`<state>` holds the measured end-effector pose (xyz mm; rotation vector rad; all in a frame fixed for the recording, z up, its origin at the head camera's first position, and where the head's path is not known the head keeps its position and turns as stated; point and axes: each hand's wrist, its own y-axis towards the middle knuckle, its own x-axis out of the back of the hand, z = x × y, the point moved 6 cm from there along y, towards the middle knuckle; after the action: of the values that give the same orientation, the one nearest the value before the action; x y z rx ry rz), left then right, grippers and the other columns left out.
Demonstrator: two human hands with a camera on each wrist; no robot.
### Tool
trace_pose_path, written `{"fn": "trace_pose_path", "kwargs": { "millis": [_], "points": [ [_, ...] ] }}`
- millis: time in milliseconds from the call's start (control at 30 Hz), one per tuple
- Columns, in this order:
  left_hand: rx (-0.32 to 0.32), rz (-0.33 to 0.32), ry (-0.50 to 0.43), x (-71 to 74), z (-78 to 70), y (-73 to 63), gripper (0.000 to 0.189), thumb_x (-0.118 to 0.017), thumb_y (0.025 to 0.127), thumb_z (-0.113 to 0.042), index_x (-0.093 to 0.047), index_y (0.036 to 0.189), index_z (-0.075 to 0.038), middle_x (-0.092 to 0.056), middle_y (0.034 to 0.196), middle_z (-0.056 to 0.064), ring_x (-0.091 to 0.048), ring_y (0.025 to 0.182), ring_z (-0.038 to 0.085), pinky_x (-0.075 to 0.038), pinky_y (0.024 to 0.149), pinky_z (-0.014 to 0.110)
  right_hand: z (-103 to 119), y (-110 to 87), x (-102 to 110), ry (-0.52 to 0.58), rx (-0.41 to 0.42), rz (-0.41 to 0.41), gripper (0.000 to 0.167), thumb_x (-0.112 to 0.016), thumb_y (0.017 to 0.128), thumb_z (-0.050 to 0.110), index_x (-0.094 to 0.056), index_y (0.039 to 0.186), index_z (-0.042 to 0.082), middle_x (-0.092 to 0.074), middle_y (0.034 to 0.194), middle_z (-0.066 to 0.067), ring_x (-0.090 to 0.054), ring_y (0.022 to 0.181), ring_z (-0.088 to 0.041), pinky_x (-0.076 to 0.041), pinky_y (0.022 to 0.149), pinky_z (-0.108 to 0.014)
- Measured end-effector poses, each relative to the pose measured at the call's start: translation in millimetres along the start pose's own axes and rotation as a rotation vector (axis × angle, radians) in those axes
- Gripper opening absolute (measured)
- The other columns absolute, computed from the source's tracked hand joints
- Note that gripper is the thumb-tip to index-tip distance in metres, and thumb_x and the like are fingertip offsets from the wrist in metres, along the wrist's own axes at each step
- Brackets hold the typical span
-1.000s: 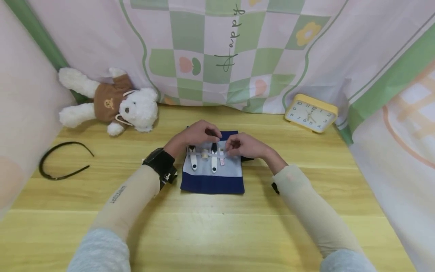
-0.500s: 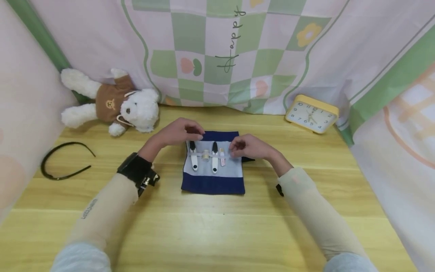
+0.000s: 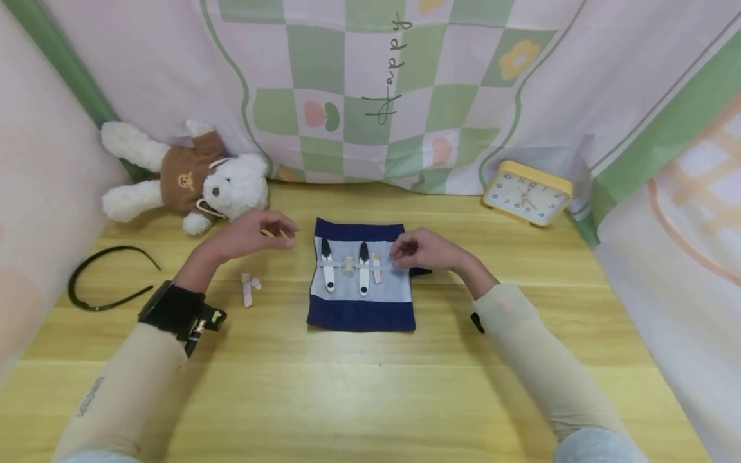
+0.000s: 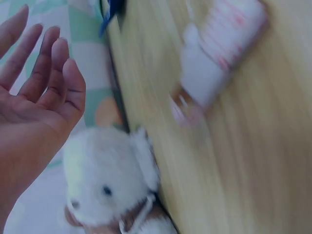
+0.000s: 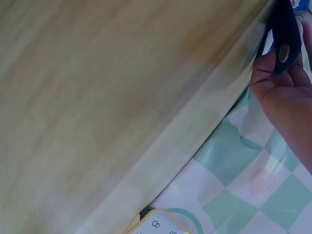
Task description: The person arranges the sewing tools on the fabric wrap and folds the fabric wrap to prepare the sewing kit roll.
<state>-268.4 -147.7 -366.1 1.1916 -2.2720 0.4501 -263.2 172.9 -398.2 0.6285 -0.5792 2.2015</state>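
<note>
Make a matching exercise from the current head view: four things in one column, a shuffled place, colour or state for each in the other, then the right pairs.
Column one
1. cloth kit
2. right hand
3. clock
4. plush toy

Column two
A. white, dressed in brown, at the back left
B. yellow-framed, at the back right
C. spread open, navy at both ends
D. at the cloth kit's right side

Pairs: 1-C, 2-D, 3-B, 4-A
</note>
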Motion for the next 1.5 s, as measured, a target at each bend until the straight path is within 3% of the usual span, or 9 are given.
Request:
{"fn": "trace_pose_path", "kwargs": {
  "millis": [133, 333, 500, 733, 967, 1500],
  "points": [
    [0.047, -0.008, -0.024, 5.2, 9.9, -13.0, 0.039, -0.074, 0.095, -0.020, -0.067, 0.125, 0.003, -0.070, 0.114, 0.015, -0.064, 0.104, 0.027, -0.050, 0.090, 0.040, -2, -0.4, 0, -0.006, -0.003, 0.003, 0.019, -0.075, 0.093, 0.010, -0.072, 0.107, -0.001, -0.070, 0.100, -0.010, -0.063, 0.090, -0.023, -0.052, 0.081, -0.035],
    [0.076, -0.024, -0.010, 7.9, 19.5, -20.7, 0.042, -0.076, 0.094, -0.023, -0.067, 0.127, 0.002, -0.070, 0.112, 0.011, -0.062, 0.102, 0.023, -0.050, 0.086, 0.033, -3, 0.7, 0, -0.025, -0.017, 0.002, 0.018, -0.075, 0.093, 0.011, -0.072, 0.107, 0.001, -0.070, 0.100, -0.009, -0.063, 0.090, -0.022, -0.052, 0.081, -0.036],
    [0.063, -0.018, -0.039, 10.8, 27.6, -30.5, 0.042, -0.076, 0.094, -0.019, -0.065, 0.127, 0.004, -0.070, 0.115, 0.016, -0.062, 0.104, 0.025, -0.050, 0.088, 0.032, -2, 4.4, -4, -0.035, -0.023, 0.015, 0.017, -0.075, 0.093, 0.010, -0.072, 0.107, 0.002, -0.069, 0.099, -0.007, -0.063, 0.090, -0.022, -0.052, 0.081, -0.035],
    [0.039, 0.058, -0.097, 12.9, 39.2, -46.7, 0.040, -0.076, 0.092, -0.010, -0.065, 0.127, 0.006, -0.067, 0.121, 0.020, -0.062, 0.109, 0.031, -0.053, 0.088, 0.033, -1, 5.3, -5, -0.037, -0.019, 0.026, 0.018, -0.076, 0.092, 0.009, -0.071, 0.107, 0.000, -0.069, 0.099, -0.009, -0.062, 0.090, -0.022, -0.051, 0.080, -0.035],
    [0.043, 0.069, -0.043, 18.1, 50.2, -59.5, 0.038, -0.078, 0.090, -0.011, -0.067, 0.124, 0.003, -0.068, 0.117, 0.015, -0.062, 0.103, 0.027, -0.052, 0.086, 0.031, -3, 2.7, -3, -0.040, -0.023, 0.026, 0.019, -0.076, 0.092, 0.008, -0.072, 0.107, -0.001, -0.069, 0.099, -0.012, -0.061, 0.090, -0.024, -0.050, 0.080, -0.036],
    [0.105, 0.117, -0.070, 15.8, 68.7, -71.0, 0.034, -0.081, 0.087, -0.006, -0.069, 0.116, 0.004, -0.069, 0.107, 0.013, -0.062, 0.088, 0.017, -0.053, 0.076, 0.029, -5, 2.8, -3, -0.052, -0.035, 0.046, 0.018, -0.077, 0.091, 0.009, -0.072, 0.107, 0.000, -0.068, 0.098, -0.010, -0.060, 0.089, -0.023, -0.050, 0.080, -0.035]
  ]
}}
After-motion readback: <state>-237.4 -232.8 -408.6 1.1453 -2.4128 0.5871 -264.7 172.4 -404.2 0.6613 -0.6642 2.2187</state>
